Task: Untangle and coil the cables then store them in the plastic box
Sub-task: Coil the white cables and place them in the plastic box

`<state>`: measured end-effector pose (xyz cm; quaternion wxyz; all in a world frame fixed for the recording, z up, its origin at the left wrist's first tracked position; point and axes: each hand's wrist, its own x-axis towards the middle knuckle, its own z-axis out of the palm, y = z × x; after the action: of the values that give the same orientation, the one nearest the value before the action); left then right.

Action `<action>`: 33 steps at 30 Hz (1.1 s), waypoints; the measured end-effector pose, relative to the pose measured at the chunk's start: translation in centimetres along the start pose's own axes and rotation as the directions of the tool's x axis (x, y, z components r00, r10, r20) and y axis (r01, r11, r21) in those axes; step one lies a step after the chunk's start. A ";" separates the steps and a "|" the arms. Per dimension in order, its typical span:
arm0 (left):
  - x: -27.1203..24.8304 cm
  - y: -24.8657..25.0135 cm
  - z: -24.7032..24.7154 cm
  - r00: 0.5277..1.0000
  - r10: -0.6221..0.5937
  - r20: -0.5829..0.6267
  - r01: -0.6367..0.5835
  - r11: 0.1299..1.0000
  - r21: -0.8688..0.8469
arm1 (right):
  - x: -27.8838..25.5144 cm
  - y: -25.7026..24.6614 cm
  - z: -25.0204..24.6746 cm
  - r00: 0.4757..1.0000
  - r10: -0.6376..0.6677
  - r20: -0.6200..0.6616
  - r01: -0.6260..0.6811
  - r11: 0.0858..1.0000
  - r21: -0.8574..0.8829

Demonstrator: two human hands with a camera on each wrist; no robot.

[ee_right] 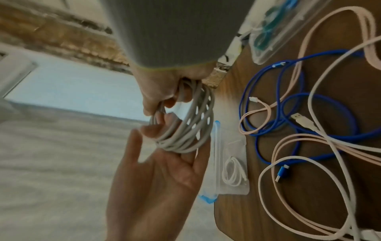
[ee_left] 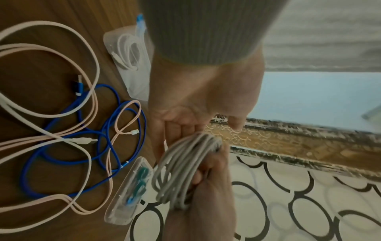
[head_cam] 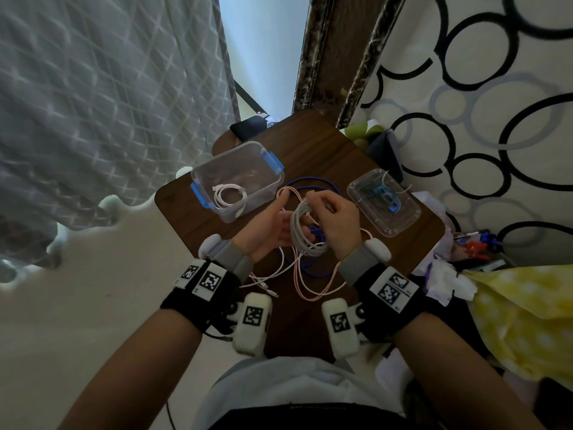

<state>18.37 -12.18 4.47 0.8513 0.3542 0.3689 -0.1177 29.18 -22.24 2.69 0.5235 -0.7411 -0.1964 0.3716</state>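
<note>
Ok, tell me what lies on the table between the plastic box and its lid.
Head view: loose blue cable and pink cable loops lie between plastic box and lid.

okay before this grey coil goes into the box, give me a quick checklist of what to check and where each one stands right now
1. Grey coil wound into tidy loops: ok.
2. Right hand grips the coil: ok.
3. Left hand open under the coil, fingers straight: ok.
4. Plastic box open, lid off and lying to its right: ok.
5. Room in the box beside the white coiled cable: ok, likely enough.
6. Coil's loose end tucked in: cannot tell.
</note>
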 end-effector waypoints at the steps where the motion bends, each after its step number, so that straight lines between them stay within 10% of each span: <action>1: -0.1 0.2 0.1 1.000 0.006 -0.001 -0.006 1.000 -0.007 | -0.3 -0.3 0.3 0.999 -0.054 0.009 0.054 0.998 -0.044; 13: -8.6 -0.3 -5.3 0.962 0.228 -0.150 -0.255 0.948 -0.192 | -3.6 -4.3 8.5 0.936 -0.211 0.281 0.252 0.960 -0.118; 33: -14.5 -1.8 -9.4 0.933 0.337 -0.127 -0.344 0.938 -0.038 | -8.1 -6.2 17.1 0.980 -0.166 -0.110 0.134 0.957 -0.257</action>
<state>2.27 -7.89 9.35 0.8457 0.3933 0.3551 0.0639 11.66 -14.64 8.22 0.4652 -0.8063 -0.2625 0.2541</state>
